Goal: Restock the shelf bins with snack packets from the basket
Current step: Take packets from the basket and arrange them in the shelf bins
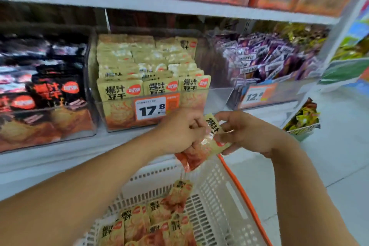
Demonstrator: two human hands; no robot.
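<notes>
I see open air between the shelf edge (83, 146) and the basket (217, 191) rim, where both my hands meet. My left hand (179, 132) clenches its fingers round a bunch of yellow packets (201, 152); my right hand (245, 132) pinches the top packet (213, 126). The middle bin (151, 118) stands packed with the same packets, with more lying in the basket below.

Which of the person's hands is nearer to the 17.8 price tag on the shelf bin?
Left. The left hand sits just below the 17.8 price tag, gripping the snack packet; the right hand holds the packet's other side, farther to the right.
</notes>
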